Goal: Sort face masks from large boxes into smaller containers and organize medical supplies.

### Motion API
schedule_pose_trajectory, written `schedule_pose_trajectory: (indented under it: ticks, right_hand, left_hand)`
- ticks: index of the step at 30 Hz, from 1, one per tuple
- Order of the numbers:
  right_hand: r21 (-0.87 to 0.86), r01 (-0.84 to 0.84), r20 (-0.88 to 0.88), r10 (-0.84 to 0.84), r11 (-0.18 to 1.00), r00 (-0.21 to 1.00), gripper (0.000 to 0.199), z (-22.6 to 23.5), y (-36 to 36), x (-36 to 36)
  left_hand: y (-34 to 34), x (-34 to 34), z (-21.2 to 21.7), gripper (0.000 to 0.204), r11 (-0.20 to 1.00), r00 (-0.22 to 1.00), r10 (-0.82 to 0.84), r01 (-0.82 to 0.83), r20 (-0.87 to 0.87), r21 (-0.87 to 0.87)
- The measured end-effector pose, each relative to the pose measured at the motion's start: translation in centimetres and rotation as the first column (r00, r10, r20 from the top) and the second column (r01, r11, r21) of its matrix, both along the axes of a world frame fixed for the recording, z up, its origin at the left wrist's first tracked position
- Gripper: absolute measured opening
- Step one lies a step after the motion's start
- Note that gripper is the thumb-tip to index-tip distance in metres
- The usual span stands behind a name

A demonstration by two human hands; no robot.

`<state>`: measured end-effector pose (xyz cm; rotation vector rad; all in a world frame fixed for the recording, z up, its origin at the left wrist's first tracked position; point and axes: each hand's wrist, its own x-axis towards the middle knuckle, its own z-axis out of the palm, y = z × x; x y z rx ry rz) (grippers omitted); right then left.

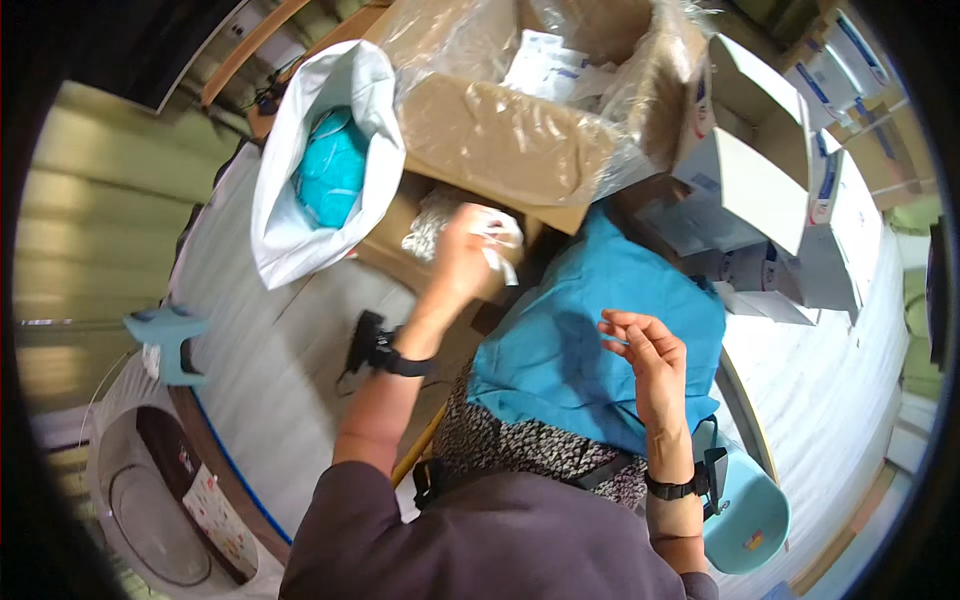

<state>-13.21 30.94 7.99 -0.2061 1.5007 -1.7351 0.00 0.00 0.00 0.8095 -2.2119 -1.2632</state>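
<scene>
My left hand is closed around a bundle of white strips, whose loops and loose ends stick out past the fingers. Just behind it, a heap of white cords lies in a low cardboard box. My right hand hovers over the blue cloth spread across my lap. Its fingers are loosely bent and apart, with nothing visible in them. To the left of the low box stands a white bag, its mouth wide and turquoise cup-shaped pieces with white bands inside.
A large cardboard box lined with clear plastic stands ahead, holding white packets. White cartons with raised flaps crowd the right. A turquoise plastic seat is beside my right forearm. A grey chair stands at lower left.
</scene>
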Motion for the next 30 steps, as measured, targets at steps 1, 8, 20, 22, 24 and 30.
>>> schedule_pose_trajectory:
  ticks: [1,8,20,22,24,30]
  right_hand:
    - [0.026,-0.001,-0.045,0.002,1.0,0.999,0.021,0.2,0.4,-0.7]
    - [0.04,0.271,-0.747,-0.152,0.962,0.647,0.015,4.7,0.6,-10.8]
    - [0.24,0.486,-0.897,0.383,0.841,-0.219,0.024,1.7,-1.5,-25.1]
    - [0.081,0.356,-0.929,0.2,0.931,-0.312,0.016,1.7,-1.2,-22.2]
    - [0.048,0.289,-0.93,0.149,0.956,-0.337,0.012,2.6,0.2,-18.6]
    - [0.086,0.293,-0.927,0.185,0.952,-0.326,0.023,3.9,7.4,-9.0]
  left_hand:
    - [0.1,-1.8,0.1,0.045,1.0,0.999,-0.027,0.027,-0.033,0.009]
    - [-2.7,-0.4,3.2,0.104,0.958,0.904,0.147,-0.029,0.401,-0.287]
    - [9.1,-6.1,4.4,0.059,0.931,0.947,-0.314,0.294,0.066,0.216]
    - [10.2,-6.5,3.5,0.059,0.839,0.956,-0.286,0.285,-0.07,0.464]
    - [10.7,-7.5,3.4,0.059,0.713,0.953,-0.222,0.304,-0.207,0.632]
    - [12.0,-10.1,4.7,0.061,0.716,0.936,-0.299,0.35,-0.187,0.604]
